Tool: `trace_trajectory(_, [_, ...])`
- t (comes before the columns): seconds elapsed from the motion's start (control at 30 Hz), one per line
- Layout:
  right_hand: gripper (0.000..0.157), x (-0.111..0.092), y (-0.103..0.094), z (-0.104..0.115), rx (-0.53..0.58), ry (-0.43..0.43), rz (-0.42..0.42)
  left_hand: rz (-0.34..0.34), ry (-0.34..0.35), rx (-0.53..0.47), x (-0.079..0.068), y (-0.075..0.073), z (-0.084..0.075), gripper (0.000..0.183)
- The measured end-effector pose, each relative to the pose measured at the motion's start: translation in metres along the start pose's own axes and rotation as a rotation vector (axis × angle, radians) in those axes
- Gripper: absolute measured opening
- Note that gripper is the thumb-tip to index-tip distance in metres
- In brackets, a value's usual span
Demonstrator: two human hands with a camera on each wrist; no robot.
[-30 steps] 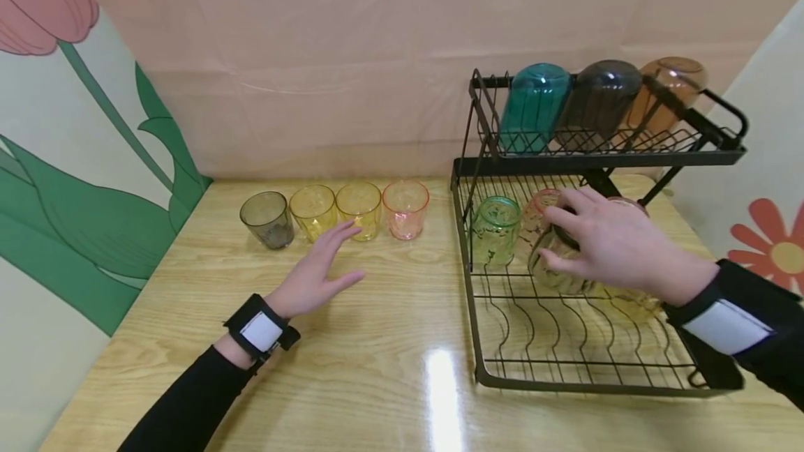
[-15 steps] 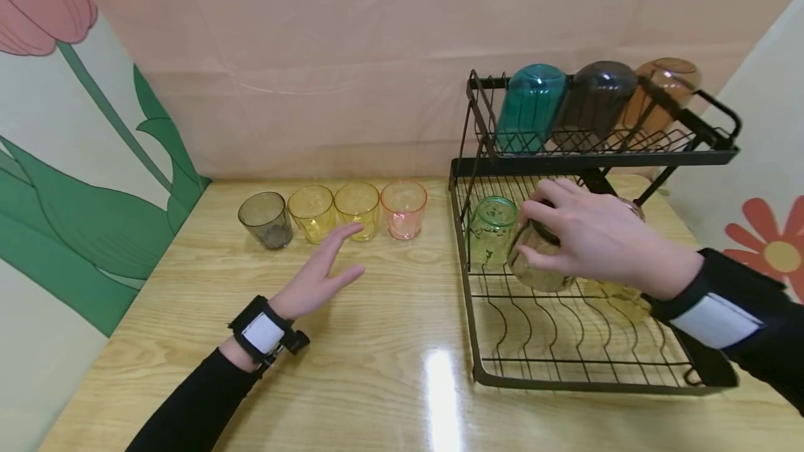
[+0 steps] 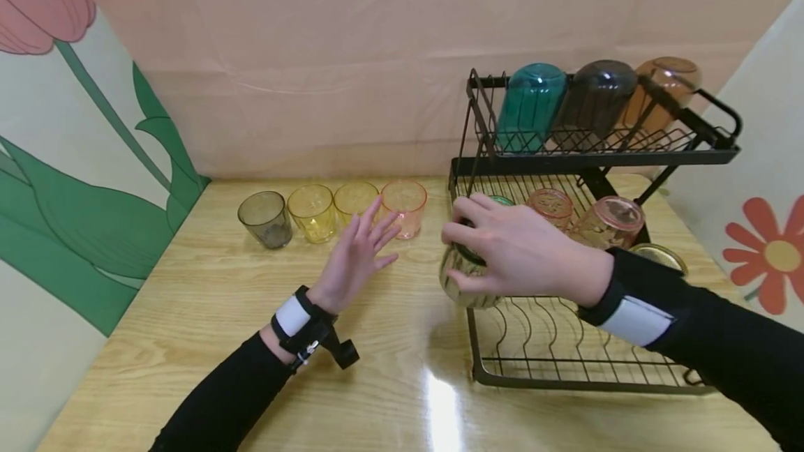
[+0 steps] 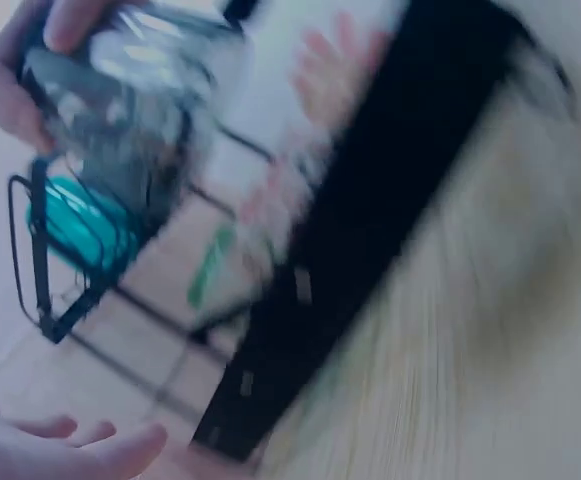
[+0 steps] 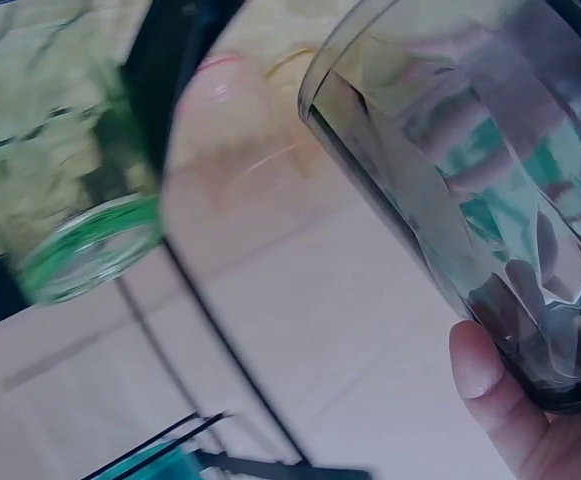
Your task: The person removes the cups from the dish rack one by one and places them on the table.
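Observation:
My right hand (image 3: 521, 243) grips a smoky grey glass tumbler (image 3: 461, 283) by its base end, above the left edge of the black dish rack (image 3: 475, 340). In the right wrist view the faceted grey tumbler (image 5: 490, 190) is tilted with its rim away from the thumb (image 5: 480, 365). My left hand (image 3: 352, 260) hovers over the table with fingers spread, holding nothing. Behind it stands a row of upright tumblers: a grey one (image 3: 266, 223), two yellow ones (image 3: 314, 216) (image 3: 356, 204) and a pink one (image 3: 407, 209).
On the rack's lower level are a mostly hidden green glass (image 3: 502, 200), two pink glasses (image 3: 551, 205) (image 3: 609, 220) and a yellowish one (image 3: 659, 255). Its upper shelf bears teal (image 3: 530, 107), dark grey (image 3: 595, 103) and orange (image 3: 662, 96) glasses. A pink backdrop (image 3: 314, 54) stands behind.
My right hand has carried the grey tumbler leftward from among the rack's glasses to the rack's left edge. My left hand has shifted right, turned, and spread its fingers.

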State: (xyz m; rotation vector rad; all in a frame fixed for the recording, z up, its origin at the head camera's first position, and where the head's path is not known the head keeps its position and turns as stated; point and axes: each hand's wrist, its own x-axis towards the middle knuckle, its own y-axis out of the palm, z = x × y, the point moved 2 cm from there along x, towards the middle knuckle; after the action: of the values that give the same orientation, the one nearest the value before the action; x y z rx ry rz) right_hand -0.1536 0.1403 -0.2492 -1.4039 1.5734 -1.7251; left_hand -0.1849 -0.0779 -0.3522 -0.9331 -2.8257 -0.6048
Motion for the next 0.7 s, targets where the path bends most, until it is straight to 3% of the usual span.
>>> trace_trajectory(0.17, [0.028, 0.015, 0.0, 0.013, 0.039, -0.043, -0.039, -0.012, -0.12, -0.485, 0.008, 0.022, 0.007, 0.074])
trace_trajectory(0.3, [0.028, 0.022, -0.001, 0.018, 0.037, -0.066, -0.078, 0.015, -0.196, -0.713, 0.01, 0.039, 0.02, 0.078])
trace_trajectory(0.47, [0.026, 0.025, 0.001, 0.021, 0.051, -0.079, -0.098, 0.082, -0.247, -0.77, 0.005, 0.058, 0.033, 0.062])
trace_trajectory(0.6, [0.024, 0.026, 0.003, 0.024, 0.059, -0.086, -0.083, 0.156, -0.253, -0.766, 0.004, 0.071, 0.034, 0.063])
trace_trajectory(0.7, [0.024, 0.026, 0.004, 0.025, 0.066, -0.089, -0.083, 0.166, -0.266, -0.762, 0.004, 0.079, 0.032, 0.06])
